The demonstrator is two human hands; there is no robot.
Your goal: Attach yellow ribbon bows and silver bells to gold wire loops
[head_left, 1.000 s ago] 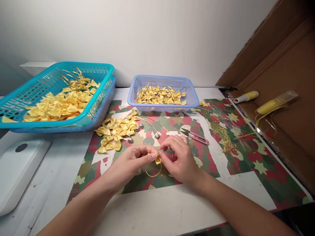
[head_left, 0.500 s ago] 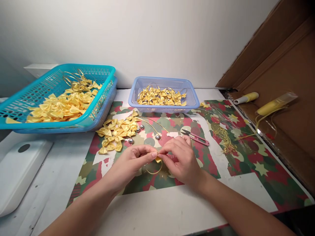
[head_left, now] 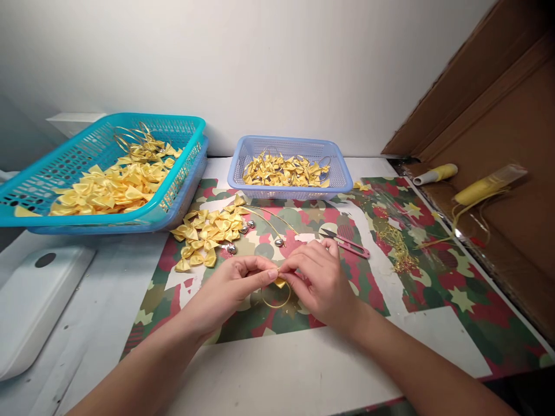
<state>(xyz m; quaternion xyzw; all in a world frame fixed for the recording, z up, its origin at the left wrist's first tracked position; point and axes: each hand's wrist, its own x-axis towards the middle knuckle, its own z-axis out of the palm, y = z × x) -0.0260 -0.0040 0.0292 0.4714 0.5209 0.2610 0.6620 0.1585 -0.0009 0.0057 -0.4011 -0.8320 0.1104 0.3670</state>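
Note:
My left hand (head_left: 240, 281) pinches a small yellow ribbon bow (head_left: 281, 283) between thumb and index finger. From the other side my right hand (head_left: 317, 279) pinches at the same spot, its fingertips meeting the left ones. A thin gold cord loop (head_left: 276, 306) hangs below the bow. The fingers cover most of the bow and the place where cord and ribbon meet. Beyond my hands lies a pile of yellow bows (head_left: 212, 228). Beside that pile are several silver bells, one of them (head_left: 278, 242) near a gold cord (head_left: 264, 219).
Pink-handled thread snips (head_left: 347, 244) lie right of my hands. At the back stand a blue basket (head_left: 290, 193) and a turquoise basket (head_left: 130, 219), both holding bows. Gold cord scraps (head_left: 396, 248) lie right, near yellow thread spools (head_left: 485, 186). A white case (head_left: 39, 306) sits left.
The gold loop has swung slightly to the right beneath my fingers. Both hands keep their pinch in nearly the same place; the whole view has shifted a little.

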